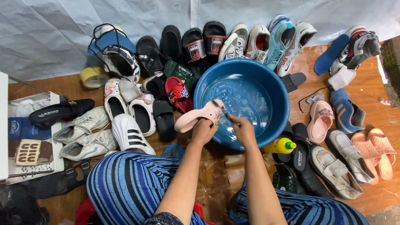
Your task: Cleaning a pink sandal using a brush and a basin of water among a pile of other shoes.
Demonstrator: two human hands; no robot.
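Here, from the head camera, we look down on our two hands working over a blue basin (273, 89) of water that sits on the wooden floor (371, 93). Our left hand (203, 131) has its fingers closed around the heel end of a pale pink sandal (199, 116), holding it tilted across the basin's near rim, probably so that drips fall back into the water. Our right hand (243, 130) sits just beside it with its fingers pinched on a small dark tool; we cannot tell what it is, since it is thin and blurred, but its tip touches the sandal's strap.

The sandal is a moulded slip-on, soft pink, with a small coloured decoration on its wide band. A yellow bottle with a green cap (279, 146) lies just beside the basin. Many shoes, slippers and clogs (141, 114) ring the basin on all sides.
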